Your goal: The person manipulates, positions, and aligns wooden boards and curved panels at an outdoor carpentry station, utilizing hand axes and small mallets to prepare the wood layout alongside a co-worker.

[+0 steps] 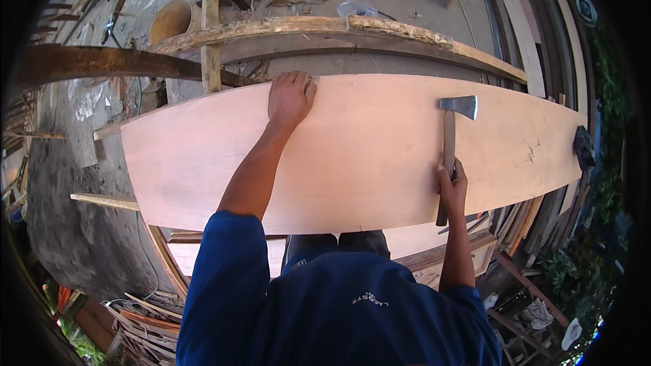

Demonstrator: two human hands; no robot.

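A wide pale wooden sheet (pixel 366 156), which looks like plywood, lies flat across the view in front of me. My left hand (pixel 291 98) is at its far edge, left of the middle, with the fingers curled over the edge; the fingertips are partly hidden. In my right hand (pixel 453 186) is a hatchet (pixel 449 139), held by its wooden handle over the right part of the sheet. Its metal head (pixel 459 106) points away from me, with the flared blade to the right. My fingers are closed around the lower handle.
Rough timber beams (pixel 285 27) run beyond the sheet. A round bucket-like container (pixel 174 20) lies at the far left. A dark object (pixel 583 148) rests at the sheet's right end. Wood strips (pixel 146 325) are piled at lower left, and long boards stand along the right.
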